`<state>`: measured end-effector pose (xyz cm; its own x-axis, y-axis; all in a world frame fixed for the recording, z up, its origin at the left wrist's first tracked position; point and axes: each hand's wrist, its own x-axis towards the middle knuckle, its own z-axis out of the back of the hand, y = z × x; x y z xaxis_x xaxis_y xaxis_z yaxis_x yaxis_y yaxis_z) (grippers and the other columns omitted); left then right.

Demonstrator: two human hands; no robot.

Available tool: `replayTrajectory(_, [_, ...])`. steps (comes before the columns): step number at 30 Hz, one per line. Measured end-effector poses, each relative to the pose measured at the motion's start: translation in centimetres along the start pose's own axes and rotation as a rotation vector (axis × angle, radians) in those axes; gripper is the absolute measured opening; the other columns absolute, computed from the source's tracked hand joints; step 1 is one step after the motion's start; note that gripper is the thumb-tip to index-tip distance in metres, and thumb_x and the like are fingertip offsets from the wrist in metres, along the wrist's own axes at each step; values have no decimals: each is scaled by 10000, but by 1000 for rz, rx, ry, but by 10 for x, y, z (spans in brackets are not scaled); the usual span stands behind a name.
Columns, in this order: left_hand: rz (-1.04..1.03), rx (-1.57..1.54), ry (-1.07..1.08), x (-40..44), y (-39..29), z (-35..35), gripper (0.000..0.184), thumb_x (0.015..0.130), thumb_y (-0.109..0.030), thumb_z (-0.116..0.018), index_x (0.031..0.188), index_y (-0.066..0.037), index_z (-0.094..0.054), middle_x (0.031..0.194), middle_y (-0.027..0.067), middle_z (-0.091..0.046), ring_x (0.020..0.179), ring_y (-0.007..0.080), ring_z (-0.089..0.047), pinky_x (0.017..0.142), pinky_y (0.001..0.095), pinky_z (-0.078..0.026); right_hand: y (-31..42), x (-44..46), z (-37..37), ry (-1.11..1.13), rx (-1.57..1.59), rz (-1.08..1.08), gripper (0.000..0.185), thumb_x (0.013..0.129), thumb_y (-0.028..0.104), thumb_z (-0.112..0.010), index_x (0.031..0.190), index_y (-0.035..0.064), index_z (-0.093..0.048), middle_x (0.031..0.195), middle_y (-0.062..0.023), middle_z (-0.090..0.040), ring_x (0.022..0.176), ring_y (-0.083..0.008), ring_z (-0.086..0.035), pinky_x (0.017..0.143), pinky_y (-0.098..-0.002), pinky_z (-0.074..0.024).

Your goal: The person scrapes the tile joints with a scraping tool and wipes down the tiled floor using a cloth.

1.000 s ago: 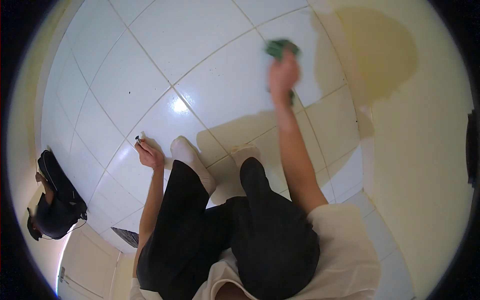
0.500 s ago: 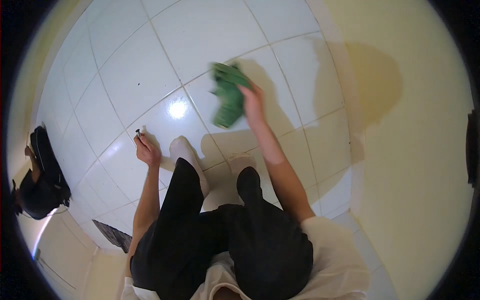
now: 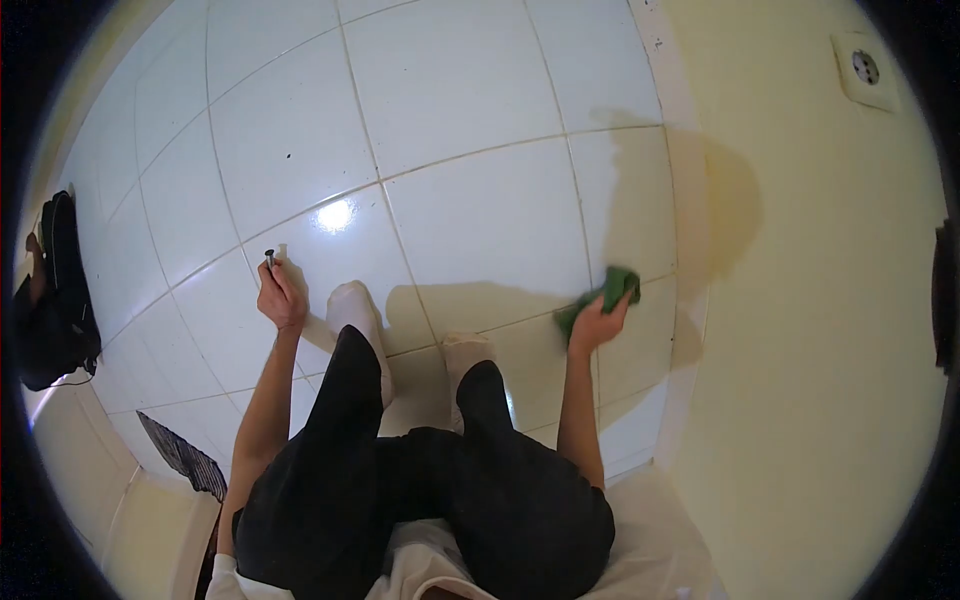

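A crumpled green cloth is gripped in my right hand, low over the white floor tiles near the right wall. Whether the cloth presses on the tiles is hard to tell. My left hand is closed around a small metal piece like a bolt, its dark flat head sticking up past the fingers. That hand is over the tiles to the left of my feet. The lower part of the metal piece is hidden by the fingers.
My feet in light socks stand on the tiled floor. A black bag leans by the left wall, and a dark striped mat lies at lower left. A pale yellow wall with a power socket rises on the right.
My right hand has moved right and back toward me with the green cloth, closer to the wall. My left hand still holds the metal piece. The view has shifted slightly.
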<state>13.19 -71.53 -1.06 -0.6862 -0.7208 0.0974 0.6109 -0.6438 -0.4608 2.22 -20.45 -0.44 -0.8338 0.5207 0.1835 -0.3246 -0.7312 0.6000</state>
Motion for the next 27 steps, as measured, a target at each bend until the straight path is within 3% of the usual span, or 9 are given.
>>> replayTrajectory(1, [-6, -12, 2, 1, 1, 0, 243, 1056, -242, -407, 1058, -77, -585, 860, 123, -701, 693, 360, -669, 586, 445, -503, 18, 20, -19, -5, -4, 116, 563, 886, 81, -623, 1407, -76, -481, 1377, -284, -553, 1283, -416, -534, 1084, -424, -410])
replayTrajectory(6, [-33, -32, -15, 1, -3, 2, 241, 1055, -232, -408, 1063, -70, -587, 839, 138, -691, 673, 367, -661, 559, 449, -492, 131, 141, -117, 0, -10, 73, 536, 876, 211, -640, 1368, 13, -559, 1221, -237, -657, 1088, -425, -633, 908, -470, -505])
replayTrajectory(10, [-46, -60, -27, 3, -6, 3, 233, 1050, -227, -417, 1068, -71, -590, 823, 143, -683, 656, 359, -657, 548, 444, -486, 205, 230, -195, 48, -70, 225, 537, 846, 282, -656, 1318, 31, -605, 1154, -230, -682, 1044, -414, -649, 869, -495, -517])
replayTrajectory(13, [-25, -32, -22, 3, -1, 0, 228, 1047, -223, -422, 1061, -71, -592, 822, 139, -683, 659, 348, -662, 554, 439, -491, 257, 271, -232, 203, 8, 318, 481, 859, 338, -634, 1278, 104, -651, 1097, -203, -707, 1024, -409, -661, 883, -493, -517])
replayTrajectory(16, [12, -44, 18, 3, -4, 4, 231, 1045, -224, -424, 1057, -70, -595, 830, 137, -689, 671, 343, -671, 563, 432, -499, 301, 238, -248, 430, -83, 441, 448, 875, 396, -609, 1257, 170, -673, 1100, -179, -713, 1022, -392, -669, 912, -479, -519])
replayTrajectory(20, [-44, -34, -30, 5, -3, 2, 233, 1048, -228, -425, 1054, -68, -596, 840, 133, -694, 682, 343, -674, 570, 424, -502, 334, 117, -257, 736, 130, 764, 406, 857, 301, -648, 1254, 221, -680, 1109, -141, -715, 996, -356, -676, 890, -462, -538])
replayTrajectory(22, [-78, -41, -48, 3, -3, 2, 235, 1049, -230, -424, 1054, -69, -595, 844, 131, -695, 684, 344, -674, 567, 424, -500, 348, 70, -257, 922, 287, 706, 390, 857, 294, -652, 1237, 225, -697, 1059, -153, -723, 979, -356, -676, 878, -452, -536])
replayTrajectory(25, [-45, -16, -9, 3, -3, 3, 235, 1052, -231, -421, 1055, -70, -593, 847, 129, -696, 690, 350, -674, 569, 427, -499, 348, 41, -250, 1125, 753, 271, 360, 891, 249, -618, 1207, 106, -712, 996, -133, -738, 919, -248, -680, 856, -361, -517])
replayTrajectory(27, [-62, -29, -19, 5, -5, 4, 235, 1053, -230, -417, 1059, -73, -592, 846, 130, -696, 693, 353, -675, 571, 431, -500, 333, 39, -212, 1118, 981, 50, 365, 895, 205, -604, 1204, 35, -697, 1020, -110, -729, 948, -207, -656, 877, -332, -501])
